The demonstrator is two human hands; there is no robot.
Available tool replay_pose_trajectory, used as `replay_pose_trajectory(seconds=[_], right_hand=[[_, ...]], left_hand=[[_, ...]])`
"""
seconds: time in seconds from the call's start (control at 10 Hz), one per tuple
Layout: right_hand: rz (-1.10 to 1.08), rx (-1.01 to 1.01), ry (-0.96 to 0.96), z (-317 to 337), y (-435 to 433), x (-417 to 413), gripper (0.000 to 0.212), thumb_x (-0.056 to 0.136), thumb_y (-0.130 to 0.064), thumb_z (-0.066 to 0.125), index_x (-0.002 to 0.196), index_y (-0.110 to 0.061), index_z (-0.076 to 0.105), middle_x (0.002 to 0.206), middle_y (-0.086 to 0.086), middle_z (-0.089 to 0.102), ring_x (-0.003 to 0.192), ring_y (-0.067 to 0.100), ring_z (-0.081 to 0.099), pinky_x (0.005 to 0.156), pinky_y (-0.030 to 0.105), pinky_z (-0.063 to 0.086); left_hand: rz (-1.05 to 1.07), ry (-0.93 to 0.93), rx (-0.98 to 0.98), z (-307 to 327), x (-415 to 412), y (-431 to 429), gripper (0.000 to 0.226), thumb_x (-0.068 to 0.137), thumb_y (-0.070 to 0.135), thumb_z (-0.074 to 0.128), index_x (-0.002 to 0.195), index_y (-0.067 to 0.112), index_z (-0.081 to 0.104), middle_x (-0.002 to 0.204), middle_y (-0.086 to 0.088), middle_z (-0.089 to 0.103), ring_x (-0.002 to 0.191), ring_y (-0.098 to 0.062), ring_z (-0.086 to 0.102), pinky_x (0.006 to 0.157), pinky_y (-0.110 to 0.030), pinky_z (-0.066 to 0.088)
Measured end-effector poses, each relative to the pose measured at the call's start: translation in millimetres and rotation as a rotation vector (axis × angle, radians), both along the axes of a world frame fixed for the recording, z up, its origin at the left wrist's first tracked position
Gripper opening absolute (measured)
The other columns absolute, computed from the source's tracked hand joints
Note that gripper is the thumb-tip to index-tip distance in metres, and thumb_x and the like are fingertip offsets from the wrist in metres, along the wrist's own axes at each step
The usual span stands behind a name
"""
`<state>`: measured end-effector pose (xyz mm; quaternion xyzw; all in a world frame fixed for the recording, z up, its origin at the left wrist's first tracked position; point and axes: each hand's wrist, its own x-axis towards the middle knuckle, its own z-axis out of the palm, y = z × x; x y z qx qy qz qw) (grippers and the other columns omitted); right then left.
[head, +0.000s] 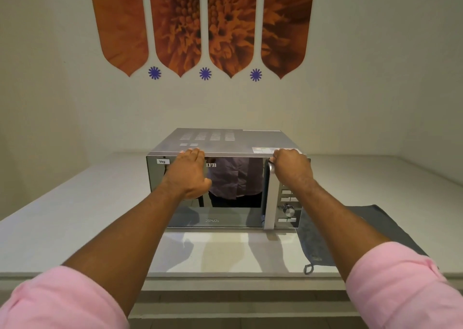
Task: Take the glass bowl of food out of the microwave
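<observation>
2 hands work the shut IFB microwave [225,178]: left hand [188,173] braces flat, fingers together; right hand [292,168] curls around the door handle [271,198]. Glass bowl unseen, presumably inside: likely hot, heavy, slippery, best gripped at the rim.

Silver mirror-fronted microwave [225,195], pink sleeves [400,281], dark grey cloth [375,228]

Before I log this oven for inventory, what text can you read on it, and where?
"Veg": white tag, door's top left.
"IFB": door, top, partly hidden by left hand.
"25PM2S": door bottom.
Sticker on top near right hand: too blurred.
Button labels: unreadable.
</observation>
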<state>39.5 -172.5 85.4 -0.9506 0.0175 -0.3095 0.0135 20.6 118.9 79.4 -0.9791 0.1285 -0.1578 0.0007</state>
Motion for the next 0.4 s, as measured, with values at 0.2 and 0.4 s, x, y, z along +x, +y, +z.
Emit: replay_pose_trajectory(seconds=[0.2,0.4], right_hand=[[0.082,0.067,0.098,6,3,-9,0.033,0.101,-0.038,0.054,0.103,-0.010,0.071,0.099,0.009,0.075,0.086,0.027,0.068,0.077,0.037,0.057],[0.110,0.126,0.133,41,-3,-30,0.051,0.096,-0.053,0.058,0.127,-0.013,0.064,0.120,0.011,0.071,0.102,0.030,0.066,0.083,0.039,0.051]], left_hand=[[0.034,0.021,0.070,5,-3,-4,0.093,0.095,0.060,0.040,0.166,0.001,0.024,0.173,-0.024,0.030,0.160,-0.037,0.029,0.133,-0.051,0.023],[0.090,-0.081,0.084,37,-4,-20,0.103,0.095,0.081,0.017,0.157,0.002,0.040,0.160,-0.024,0.051,0.148,-0.038,0.047,0.125,-0.055,0.033]])
